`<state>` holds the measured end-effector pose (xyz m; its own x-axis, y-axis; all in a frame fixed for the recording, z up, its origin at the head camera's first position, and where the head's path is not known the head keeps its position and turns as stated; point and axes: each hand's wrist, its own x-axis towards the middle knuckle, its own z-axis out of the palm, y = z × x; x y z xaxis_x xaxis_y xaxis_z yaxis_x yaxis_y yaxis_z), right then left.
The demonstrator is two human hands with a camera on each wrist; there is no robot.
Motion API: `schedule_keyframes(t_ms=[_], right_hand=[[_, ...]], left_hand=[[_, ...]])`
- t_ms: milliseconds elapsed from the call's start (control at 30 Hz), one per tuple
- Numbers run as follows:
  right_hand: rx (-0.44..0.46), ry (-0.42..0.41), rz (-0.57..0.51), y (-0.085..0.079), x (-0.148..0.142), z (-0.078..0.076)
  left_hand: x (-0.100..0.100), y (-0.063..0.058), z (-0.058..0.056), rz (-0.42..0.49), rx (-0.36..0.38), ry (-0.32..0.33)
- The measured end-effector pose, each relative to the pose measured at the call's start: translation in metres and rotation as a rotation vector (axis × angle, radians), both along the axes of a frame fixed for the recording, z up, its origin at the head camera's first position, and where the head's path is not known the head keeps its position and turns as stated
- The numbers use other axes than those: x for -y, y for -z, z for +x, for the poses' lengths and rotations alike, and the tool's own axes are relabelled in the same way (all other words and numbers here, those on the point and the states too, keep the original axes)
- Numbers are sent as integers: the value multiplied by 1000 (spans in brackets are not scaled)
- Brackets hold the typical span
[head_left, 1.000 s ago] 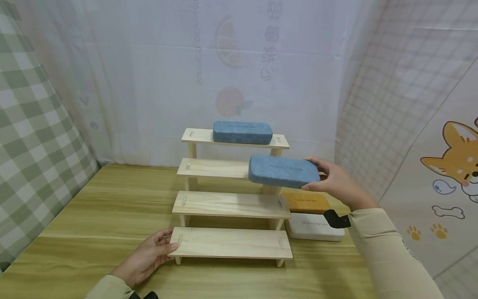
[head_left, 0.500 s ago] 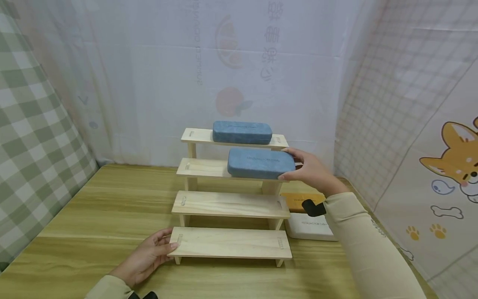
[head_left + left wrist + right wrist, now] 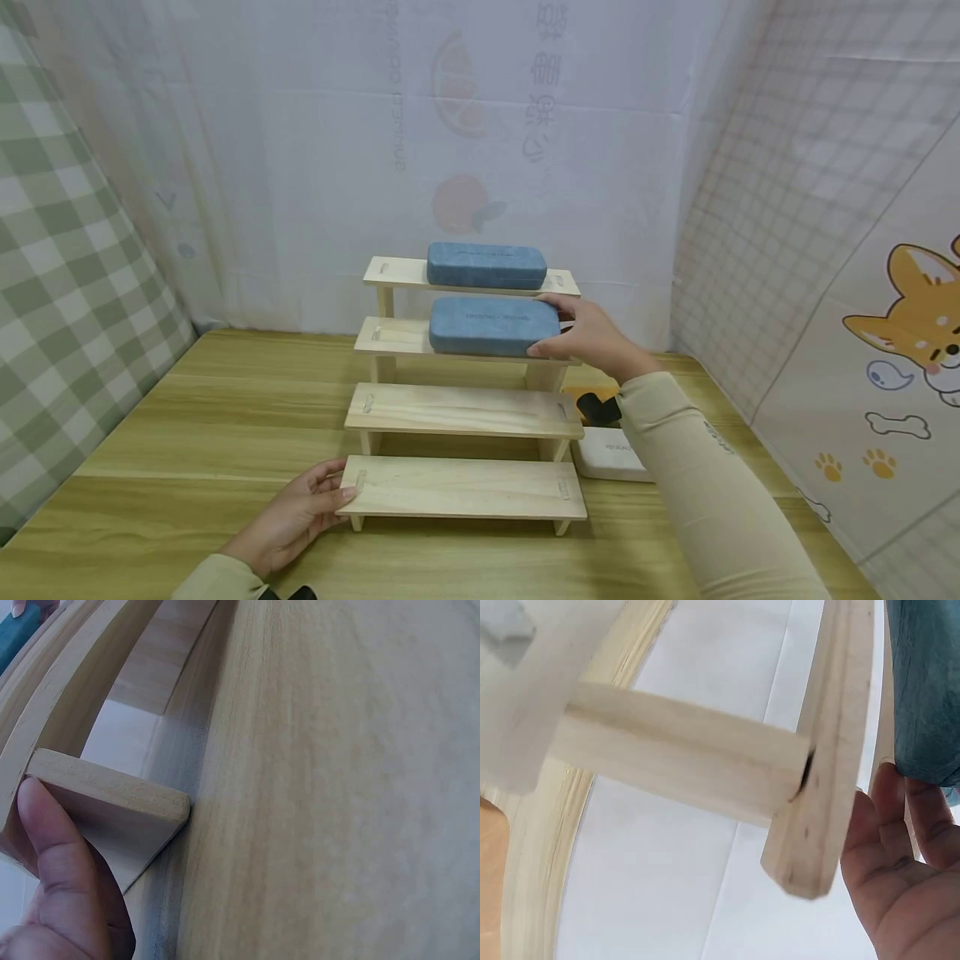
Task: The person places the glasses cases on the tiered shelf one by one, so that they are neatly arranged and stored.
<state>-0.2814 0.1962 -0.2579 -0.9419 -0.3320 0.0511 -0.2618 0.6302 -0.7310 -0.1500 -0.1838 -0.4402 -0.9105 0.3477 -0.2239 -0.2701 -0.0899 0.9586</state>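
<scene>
Leftward since the earlier frame, the blue case (image 3: 491,327) has moved with the right hand (image 3: 588,337). Left of that hand, the wooden stand (image 3: 465,408) looks light, easily nudged; the left hand (image 3: 296,512) grips its lowest shelf (image 3: 465,490). At the second-highest shelf (image 3: 397,333), the case seems light, stiff, not slippery; right thumb and fingers pinch its near end, a sound hold.

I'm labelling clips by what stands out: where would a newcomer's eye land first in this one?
Probably on the two blue cases at the middle of the head view: the upper blue case lies atop the stepped wooden stand, and the lower blue case is one step down, its right end gripped by the right hand. Next might come the orange cartoon dog at the far right edge.
</scene>
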Motion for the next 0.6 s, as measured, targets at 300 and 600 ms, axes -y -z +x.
schedule_keyframes(t_ms=[300,600], right_hand=[[-30,-33,40,2,11,-5],[-1,-31,57,4,16,-9]], left_hand=[[0,0,0,3,-1,8],[0,0,0,1,1,7]])
